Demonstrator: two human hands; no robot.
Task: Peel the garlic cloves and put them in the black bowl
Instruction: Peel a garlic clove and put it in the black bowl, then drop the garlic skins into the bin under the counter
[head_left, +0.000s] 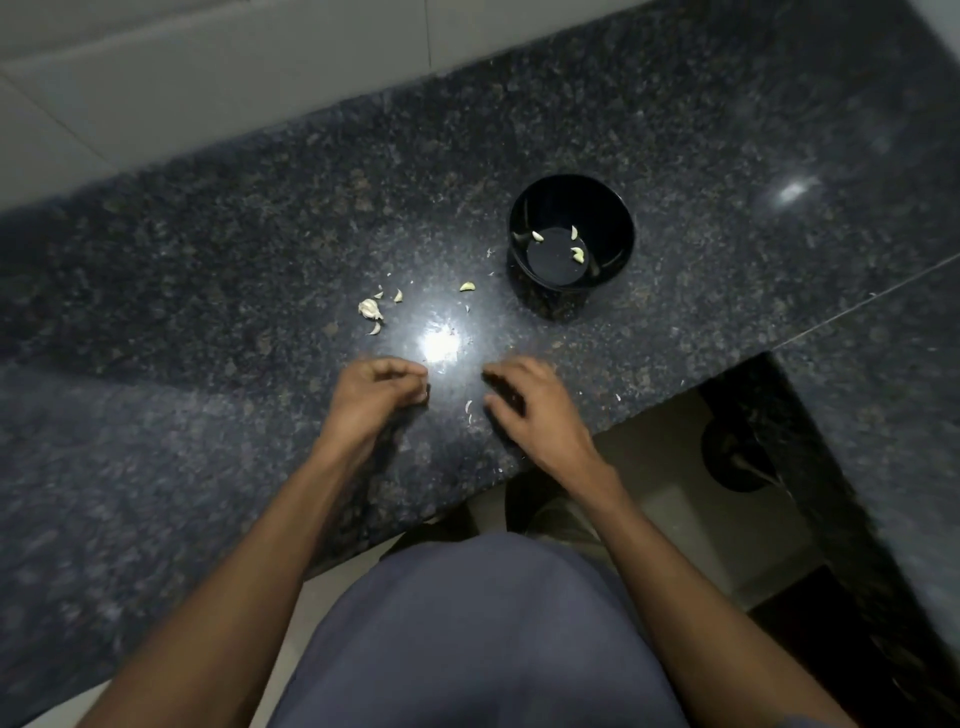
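Two hands hovering over granite counter (208, 249): left hand (376, 397) fingers curling, contents unclear; right hand (524, 402) fingers bending loosely, gripping nothing visible. Peel scraps (468, 408) lying between them. Farther: garlic cluster (370, 309), loose clove (467, 286), black bowl (571, 208) containing three cloves (577, 254).

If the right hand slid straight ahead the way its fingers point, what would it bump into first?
Probably the lone garlic clove; the right hand points up-left across bare counter, though blur makes the line uncertain.
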